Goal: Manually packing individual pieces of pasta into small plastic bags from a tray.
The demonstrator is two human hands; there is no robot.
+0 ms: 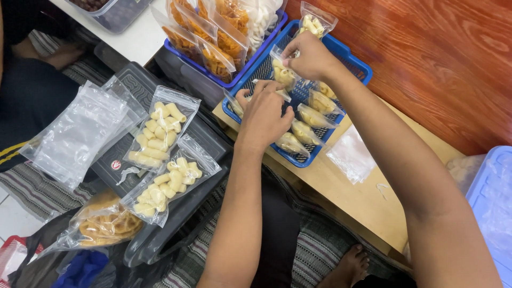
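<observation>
Right hand (309, 56) pinching small snack bag (282, 72) over blue basket (352, 61), left hand (264, 114) beside it, fingers curled onto packets, its grasp hidden, packets beneath partly covered

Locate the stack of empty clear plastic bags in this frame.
In the head view the stack of empty clear bags lies at far left on the dark case lid, just left of two filled bags of pale snacks.
</observation>
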